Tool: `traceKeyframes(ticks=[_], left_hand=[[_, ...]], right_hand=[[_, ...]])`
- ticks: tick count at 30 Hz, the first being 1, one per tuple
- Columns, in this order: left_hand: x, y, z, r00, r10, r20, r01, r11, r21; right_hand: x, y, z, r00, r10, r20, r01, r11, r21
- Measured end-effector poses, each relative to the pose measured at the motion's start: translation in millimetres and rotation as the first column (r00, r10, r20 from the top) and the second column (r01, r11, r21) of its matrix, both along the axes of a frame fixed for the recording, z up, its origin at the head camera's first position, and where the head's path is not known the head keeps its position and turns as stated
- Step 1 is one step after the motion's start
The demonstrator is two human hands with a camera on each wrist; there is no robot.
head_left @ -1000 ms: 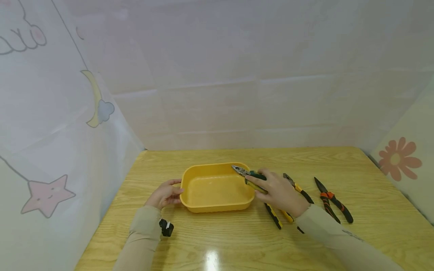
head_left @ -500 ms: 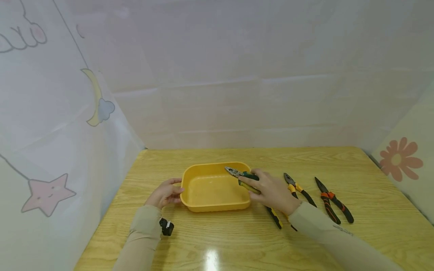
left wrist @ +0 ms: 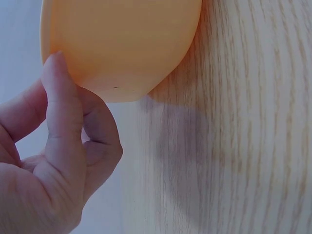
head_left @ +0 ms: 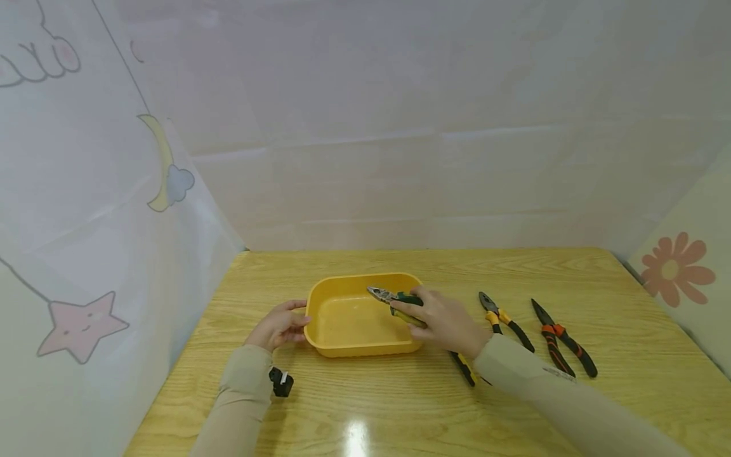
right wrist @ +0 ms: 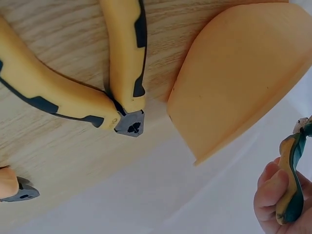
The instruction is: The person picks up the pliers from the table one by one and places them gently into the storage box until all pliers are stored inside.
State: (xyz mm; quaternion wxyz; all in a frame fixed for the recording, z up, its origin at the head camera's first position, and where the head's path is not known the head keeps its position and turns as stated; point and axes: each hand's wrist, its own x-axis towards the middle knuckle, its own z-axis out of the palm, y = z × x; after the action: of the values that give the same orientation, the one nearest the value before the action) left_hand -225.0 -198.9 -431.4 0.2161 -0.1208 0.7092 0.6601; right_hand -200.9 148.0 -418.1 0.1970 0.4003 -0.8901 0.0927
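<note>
Beige sleeves (head_left: 234, 397) – two of them – reach in from the near side; the left hand (head_left: 278, 327) pinches one short end of the yellow tray (head_left: 360, 350), thumb at the rim and fingers outside; the right hand (head_left: 454, 322) grips the green-and-yellow pliers (head_left: 407, 298) by the handles, their metal head pointing in over the tray, which rests on the table (head_left: 320, 406). Step in hand, as I judge it: putting these pliers into the tray while the left hand steadies it; the next move would call for lowering them, keeping the handles clear of the wall on the right, and only then loosening the fingers; whether metal already touches tray I cannot tell.

Counted from near to far: one small black block (head_left: 281, 383) beside the left cuff; four pliers in all – the yellow-and-black pliers (head_left: 464, 369), partly hidden by the right forearm, their handles spread in the right wrist view; the orange-and-black pliers (head_left: 551, 330), long-nosed and farthest right; the held one; the yellow-collared pliers (head_left: 498, 315), lying between the right hand and the orange ones; one tray; one table; behind it, pale cloth (head_left: 365, 158) with one star (head_left: 82, 327), one moon (head_left: 162, 162) and one flower (head_left: 676, 270).
</note>
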Motion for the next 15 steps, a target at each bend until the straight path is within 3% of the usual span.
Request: traceKeyframes(ticks=[9,15], left_hand=[[0.0,-0.8,0.6,1.000,-0.001,0.003,0.001,1.000,0.010],[-0.2,0.4,0.3,1.000,0.004,0.003,-0.004,1.000,0.000]], right_hand=[[-5.6,-11.7,0.8,0.998,0.041,0.037,-0.043,0.998,0.046],[-6.9,-15.4,1.1,0.998,0.064,0.018,-0.065,0.996,0.067]])
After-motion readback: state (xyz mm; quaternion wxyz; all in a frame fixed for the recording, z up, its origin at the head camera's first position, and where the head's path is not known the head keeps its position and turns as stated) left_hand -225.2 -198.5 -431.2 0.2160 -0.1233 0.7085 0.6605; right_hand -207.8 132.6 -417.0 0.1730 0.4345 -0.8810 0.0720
